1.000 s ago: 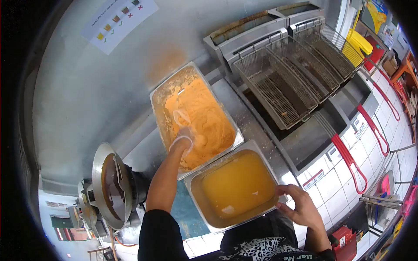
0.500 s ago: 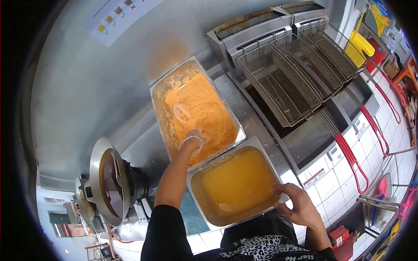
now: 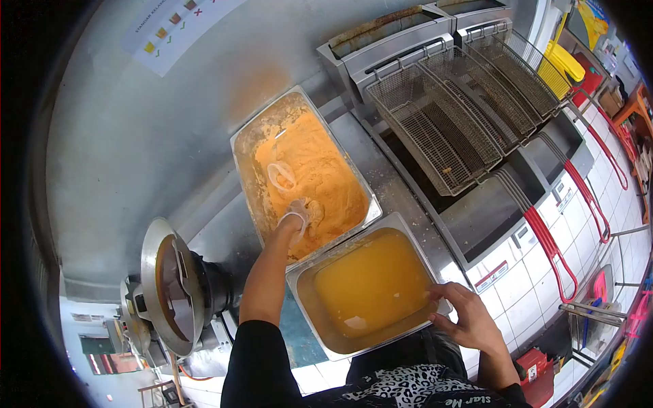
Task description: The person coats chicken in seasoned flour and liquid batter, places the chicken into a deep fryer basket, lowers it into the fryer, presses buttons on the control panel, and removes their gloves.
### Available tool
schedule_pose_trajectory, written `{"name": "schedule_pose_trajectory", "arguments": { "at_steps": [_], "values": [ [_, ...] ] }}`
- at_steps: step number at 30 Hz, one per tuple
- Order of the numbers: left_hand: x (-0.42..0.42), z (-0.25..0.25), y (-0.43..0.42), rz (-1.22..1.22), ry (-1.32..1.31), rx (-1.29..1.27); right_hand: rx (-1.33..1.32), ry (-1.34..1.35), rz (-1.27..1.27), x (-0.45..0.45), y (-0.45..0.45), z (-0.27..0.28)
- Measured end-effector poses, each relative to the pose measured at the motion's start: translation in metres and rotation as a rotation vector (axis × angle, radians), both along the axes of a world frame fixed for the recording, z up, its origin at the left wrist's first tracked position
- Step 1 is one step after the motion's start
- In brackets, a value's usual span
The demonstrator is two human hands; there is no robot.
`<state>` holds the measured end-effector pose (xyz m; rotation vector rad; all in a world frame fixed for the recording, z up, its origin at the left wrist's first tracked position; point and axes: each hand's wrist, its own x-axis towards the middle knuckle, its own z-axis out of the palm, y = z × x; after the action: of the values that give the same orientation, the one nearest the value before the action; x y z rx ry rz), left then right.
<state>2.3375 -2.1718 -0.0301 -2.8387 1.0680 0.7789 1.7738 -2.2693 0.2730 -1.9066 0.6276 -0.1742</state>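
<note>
My left hand, in a clear plastic glove, is down in the orange breading flour inside a deep metal tray. Its fingers close around a flour-coated lump, whose kind is hidden by the coating. A clear oval-rimmed scoop or cup lies half sunk in the flour beyond the hand. Nearer my body is a metal pan of yellow liquid. At that pan's right corner, my bare right hand grips the rim between thumb and fingers.
Wire fry baskets with red handles rest over the fryer at right. A wide pan of dark liquid stands at left. A metal wall with a posted sheet rises behind the tray.
My left hand has shifted slightly left and up within the flour, and a coated lump now shows at its fingers. My right hand stays on the pan's rim.
</note>
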Motion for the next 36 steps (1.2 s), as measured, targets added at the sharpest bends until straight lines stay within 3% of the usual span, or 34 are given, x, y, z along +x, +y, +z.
{"name": "schedule_pose_trajectory", "arguments": {
  "at_steps": [3, 6, 9, 13, 15, 17, 18, 21, 24, 27, 32, 36],
  "values": [
    [-0.051, 0.098, -0.015, -0.005, -0.133, 0.01, -0.012, -0.007, 0.008, 0.004, 0.002, 0.0],
    [-0.02, 0.068, 0.019, 0.207, 0.064, -0.25, -0.023, -0.015, 0.018, 0.003, 0.001, -0.002],
    [-0.089, 0.161, 0.007, -0.145, 0.121, 0.181, -0.022, -0.008, 0.022, 0.004, 0.002, 0.0],
    [-0.087, 0.102, 0.019, -0.024, -0.169, 0.075, -0.015, -0.027, 0.037, 0.011, 0.008, -0.001],
    [-0.051, 0.078, 0.039, -0.201, -0.285, 0.103, -0.012, -0.032, 0.042, 0.012, 0.012, 0.001],
    [-0.034, 0.091, 0.041, -0.308, -0.375, 0.044, -0.015, -0.035, 0.04, 0.012, 0.012, 0.002],
    [-0.042, 0.129, 0.025, -0.233, -0.271, -0.005, -0.015, -0.033, 0.037, 0.01, 0.012, 0.002],
    [-0.03, 0.149, 0.007, 0.007, -0.209, -0.03, -0.026, -0.028, 0.038, 0.008, 0.014, 0.002],
    [0.011, 0.07, 0.0, 0.101, -0.411, 0.038, -0.047, -0.031, 0.05, 0.006, 0.015, 0.006],
    [0.014, 0.086, 0.008, 0.03, -0.202, -0.048, -0.039, -0.04, 0.015, 0.001, 0.019, 0.006],
    [-0.039, 0.165, -0.003, -0.11, -0.331, -0.032, -0.062, -0.057, -0.002, -0.002, 0.014, 0.008],
    [-0.056, 0.234, 0.012, -0.119, -0.261, -0.183, -0.067, -0.083, 0.012, 0.005, 0.014, 0.01]
  ]
}}
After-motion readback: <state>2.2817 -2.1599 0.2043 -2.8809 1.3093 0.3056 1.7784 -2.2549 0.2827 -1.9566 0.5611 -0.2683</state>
